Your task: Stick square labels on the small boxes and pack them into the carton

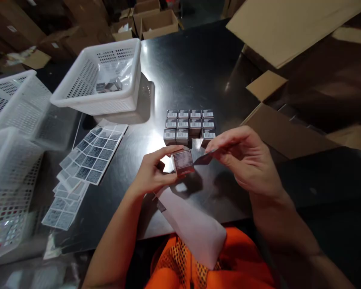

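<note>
A block of eleven small boxes [189, 124] stands on the dark, shiny table [192, 60], their barcodes facing up; its nearest row has a gap, third from the left. Just on the near side of the block, the left hand [152, 170] grips one small box [183, 163] between thumb and fingers, a printed face showing. Near the block's front right corner, the right hand [243, 160] pinches a thin dark label [203, 159] close beside that box; whether the two touch, I cannot tell. Nearer the person than the block, a white sheet [195, 228] hangs over the table's edge. Left of the block lie fanned label sheets [99, 154]; beyond these, a white basket [108, 106] holds a few boxes. Right of the block stands an open carton [289, 134].
</note>
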Tool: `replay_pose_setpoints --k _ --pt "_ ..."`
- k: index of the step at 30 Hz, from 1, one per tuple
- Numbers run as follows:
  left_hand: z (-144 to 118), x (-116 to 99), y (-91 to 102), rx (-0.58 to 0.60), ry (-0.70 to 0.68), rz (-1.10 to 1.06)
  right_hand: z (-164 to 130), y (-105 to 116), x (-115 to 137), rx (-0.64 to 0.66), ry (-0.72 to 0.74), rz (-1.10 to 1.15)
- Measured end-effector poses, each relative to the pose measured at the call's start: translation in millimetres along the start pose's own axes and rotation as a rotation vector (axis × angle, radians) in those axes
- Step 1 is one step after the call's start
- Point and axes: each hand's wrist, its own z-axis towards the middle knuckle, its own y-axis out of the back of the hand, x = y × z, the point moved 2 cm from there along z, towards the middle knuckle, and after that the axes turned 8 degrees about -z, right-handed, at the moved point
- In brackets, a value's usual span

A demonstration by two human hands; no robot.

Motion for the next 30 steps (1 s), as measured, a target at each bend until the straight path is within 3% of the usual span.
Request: replay_pose_setpoints --k 4,8,14,30 --pt "-0.9 -2.4 -0.7 0.057 -0.023 0.042 -1.6 -3.7 -7.3 0.175 -0.263 0.007" --pt "-1.6 -3.6 -2.4 0.093 -0.035 0.079 -1.1 -8.6 -10.0 0.186 -0.359 0.016" --pt "-1.7 -3.2 -4.0 0.069 -0.066 0.06 0.5 -14.0 -11.3 0.168 -0.43 0.083" --pt "-2.6 -2.5 -4.1 0.064 -0.104 0.071 1.2 -14.6 -12.2 0.157 -0.45 0.115"
